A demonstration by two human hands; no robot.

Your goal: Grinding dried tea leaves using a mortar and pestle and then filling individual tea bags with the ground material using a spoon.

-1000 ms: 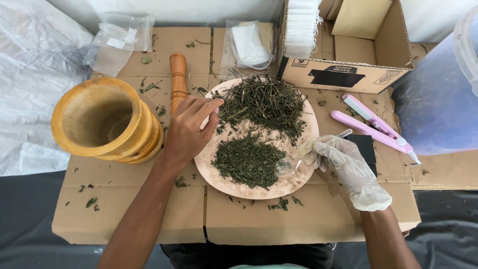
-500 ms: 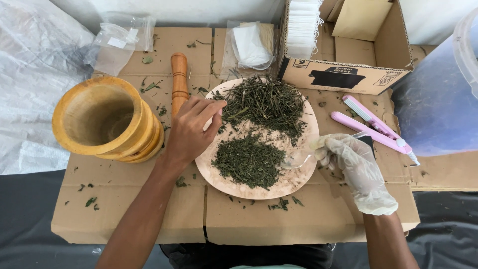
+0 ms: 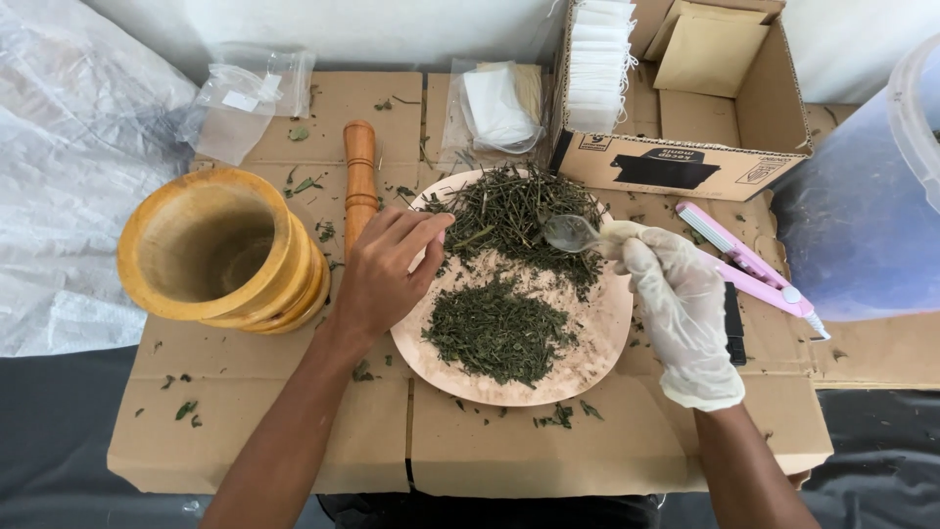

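Head cam: gloved right hand [image 3: 681, 313] pinching metal spoon [image 3: 573, 233], bowl pointing left over twiggy dried-herb pile [image 3: 514, 211] on round wooden plate [image 3: 597, 348]; bare left hand [image 3: 387, 269] loose, empty, steadying plate's left rim.

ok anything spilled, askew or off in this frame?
Minor spill: dried herb bits lie scattered on the cardboard around the plate, some near the tipped wooden mortar. Only the right hand is gloved; the bare left hand rests on the plate's edge. Nothing looks damaged.
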